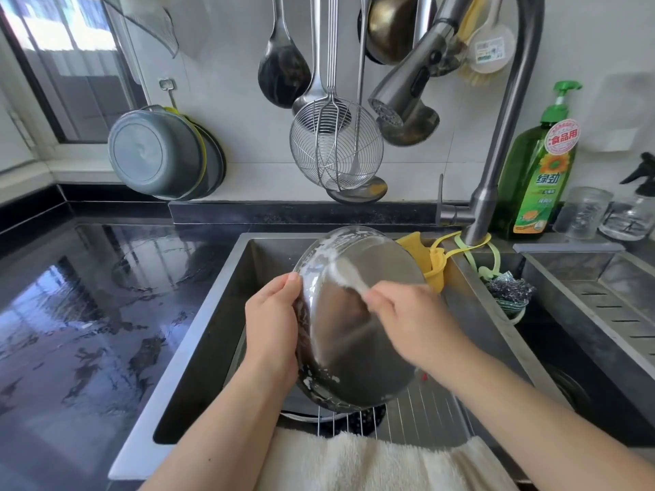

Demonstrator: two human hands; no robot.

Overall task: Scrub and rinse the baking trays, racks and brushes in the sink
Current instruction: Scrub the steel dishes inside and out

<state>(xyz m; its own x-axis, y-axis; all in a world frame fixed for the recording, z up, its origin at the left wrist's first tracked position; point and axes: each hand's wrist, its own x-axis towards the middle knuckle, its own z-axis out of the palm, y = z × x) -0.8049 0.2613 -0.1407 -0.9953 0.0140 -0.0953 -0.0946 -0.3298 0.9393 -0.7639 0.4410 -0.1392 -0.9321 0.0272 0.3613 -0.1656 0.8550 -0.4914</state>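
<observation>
**A:** Where does the washing stand?

**B:** Mid-scrub, I'd judge. A round metal baking tray [358,313] is held tilted on edge above the sink [212,334], its underside turned toward the camera. The left hand [273,324] grips the tray's left rim, thumb over the edge. The right hand [407,313] lies across the tray's face with fingers curled round something pale and blurred — a brush or cloth; I cannot tell which.

**A:** Any soap on it?

**B:** Yes, white suds cling along the tray's upper and left rim and down near its lower edge. The centre looks bare steel. No water runs from the faucet [404,90], whose spray head hangs above the tray and behind it, so rinsing has not begun on this piece.

**A:** And the rest of the load?

**B:** Below the tray, in the sink, lies a wire rack [418,412], with the edge of another round pan [304,416] showing beneath the tray's lower rim. Neither shows suds that I can make out, so they likely remain to be done. No brushes waiting to be washed are plainly visible in the sink.

**A:** Anything else nearby?

**B:** A green bottle of dish soap [538,171] stands to the right of the tray, beyond the faucet's neck — and a white towel [372,462] drapes the sink's near edge below the tray.
</observation>
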